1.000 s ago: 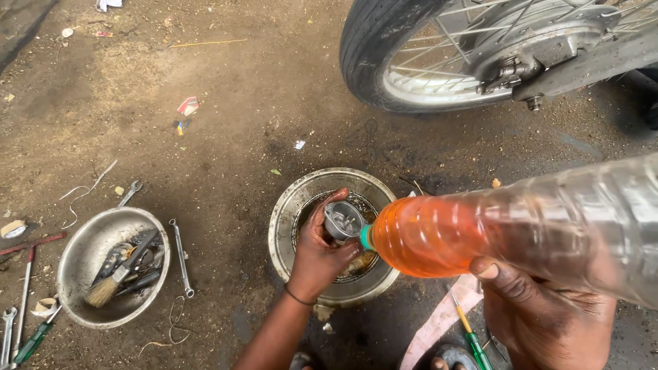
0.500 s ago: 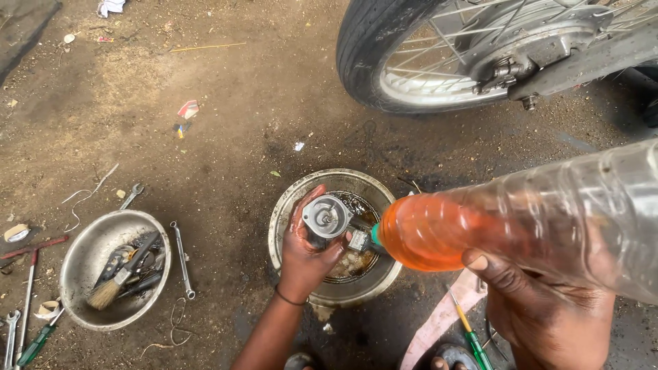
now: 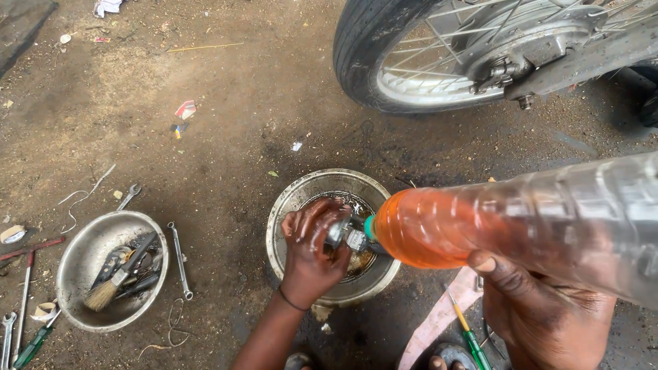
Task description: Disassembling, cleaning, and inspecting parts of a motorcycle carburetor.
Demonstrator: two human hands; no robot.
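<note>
My left hand (image 3: pixel 308 250) grips a small metal part (image 3: pixel 340 233) over a steel bowl (image 3: pixel 291 205) with dark liquid in it. My right hand (image 3: pixel 541 312) holds a clear plastic bottle (image 3: pixel 548 212) tilted on its side, orange liquid pooled toward the neck. The bottle's green mouth (image 3: pixel 370 228) touches the metal part. The hand covers most of the part.
A second steel bowl (image 3: pixel 79 250) at the left holds a brush and tools. Wrenches (image 3: pixel 179 250) and a green screwdriver (image 3: pixel 31 346) lie on the dirt around it. A motorcycle wheel (image 3: pixel 425 62) stands at the top right. Another green screwdriver (image 3: pixel 469 336) lies near my right hand.
My left hand has turned the metal part downward into the bowl, and the bottle's mouth has followed it lower and closer.
</note>
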